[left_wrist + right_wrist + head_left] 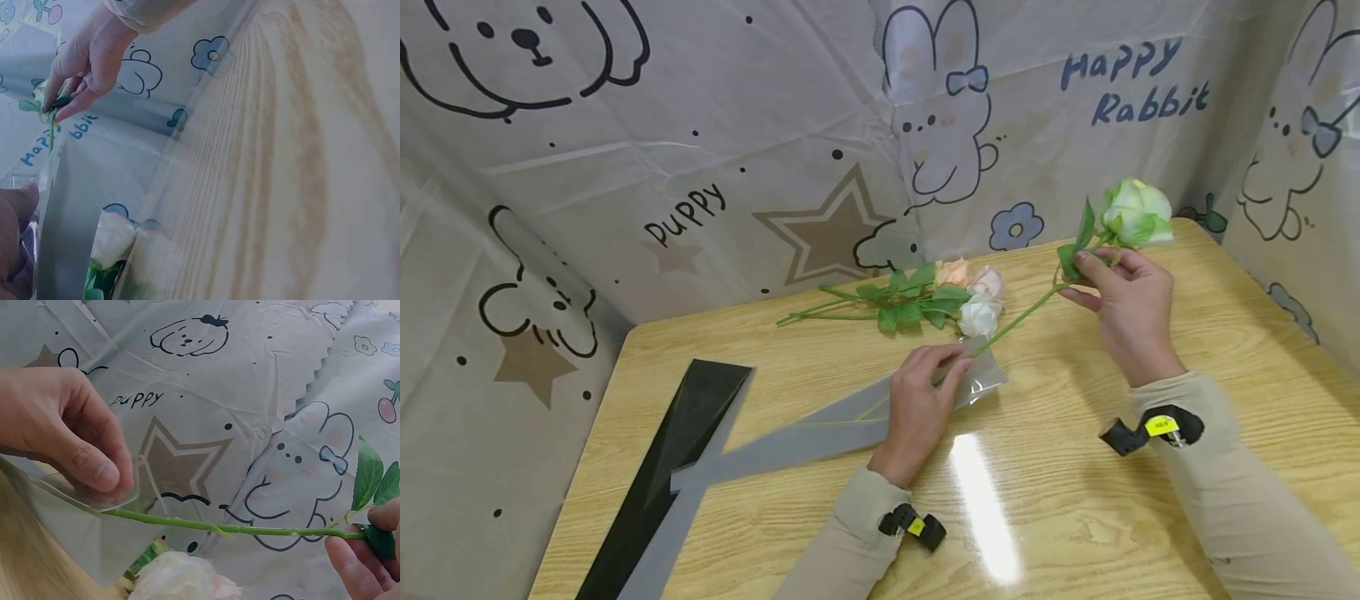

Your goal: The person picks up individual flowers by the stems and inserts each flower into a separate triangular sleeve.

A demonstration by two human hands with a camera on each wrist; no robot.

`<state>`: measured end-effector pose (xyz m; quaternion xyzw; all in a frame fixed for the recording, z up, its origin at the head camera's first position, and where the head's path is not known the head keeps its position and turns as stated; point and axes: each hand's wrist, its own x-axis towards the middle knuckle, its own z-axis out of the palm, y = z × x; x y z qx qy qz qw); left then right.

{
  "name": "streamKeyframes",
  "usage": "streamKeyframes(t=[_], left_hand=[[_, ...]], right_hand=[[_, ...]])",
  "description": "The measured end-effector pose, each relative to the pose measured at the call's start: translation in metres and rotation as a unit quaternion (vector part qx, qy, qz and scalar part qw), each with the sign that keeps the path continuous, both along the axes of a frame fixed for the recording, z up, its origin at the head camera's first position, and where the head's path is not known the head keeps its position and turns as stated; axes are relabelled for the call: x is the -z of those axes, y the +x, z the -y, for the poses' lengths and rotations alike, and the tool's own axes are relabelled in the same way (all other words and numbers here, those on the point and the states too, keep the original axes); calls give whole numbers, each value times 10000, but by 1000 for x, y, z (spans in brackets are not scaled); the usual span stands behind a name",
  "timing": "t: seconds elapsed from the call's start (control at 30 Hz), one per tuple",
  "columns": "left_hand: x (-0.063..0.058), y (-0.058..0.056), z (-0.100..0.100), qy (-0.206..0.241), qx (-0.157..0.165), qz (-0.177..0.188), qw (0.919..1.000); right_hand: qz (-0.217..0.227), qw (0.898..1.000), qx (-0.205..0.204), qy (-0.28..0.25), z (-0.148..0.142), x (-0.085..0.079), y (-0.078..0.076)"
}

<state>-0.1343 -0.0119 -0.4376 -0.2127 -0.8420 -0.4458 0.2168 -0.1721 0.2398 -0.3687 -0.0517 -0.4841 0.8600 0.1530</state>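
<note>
While the table is carrying everything: its shiny top is probably offering little grip, so wrappers could be sliding.
Black wrapper: is lying at left, overlapping the clear sleeve's narrow end; likely dragging if the sleeve is shifting.
Clear sleeve: is lying slantwise mid-table; its mouth is looking thin, so risking creasing or tearing if poked.
Flower bunch: is lying just beyond the mouth; a swinging sleeve could be knocking it.
Rose: is tilting above the table, bloom up, stem entering the mouth, depth can't tell; pushing from high up could be bowing it.
Right hand: is pinching the rose below the bloom; squeezing could be crushing foliage.
Left hand: is pinching the sleeve near its mouth; overtightening could be blocking the stem.
Leaves: are sticking out, probably risking snagging.
</note>
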Motion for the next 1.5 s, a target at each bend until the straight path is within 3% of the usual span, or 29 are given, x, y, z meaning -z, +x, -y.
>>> streamKeyframes(t=[0.27,0.7,1.5], left_hand=[[1,-1,0,48,-34,-226,9997],[-4,-4,-1,47,-54,-376,9993],[-19,-1,4,40,-217,-659,9976]], right_hand=[[35,9995,-324,58,13,5,3],[179,9960,-643,598,36,13,9],[575,9775,-1461,1408,67,22,24]])
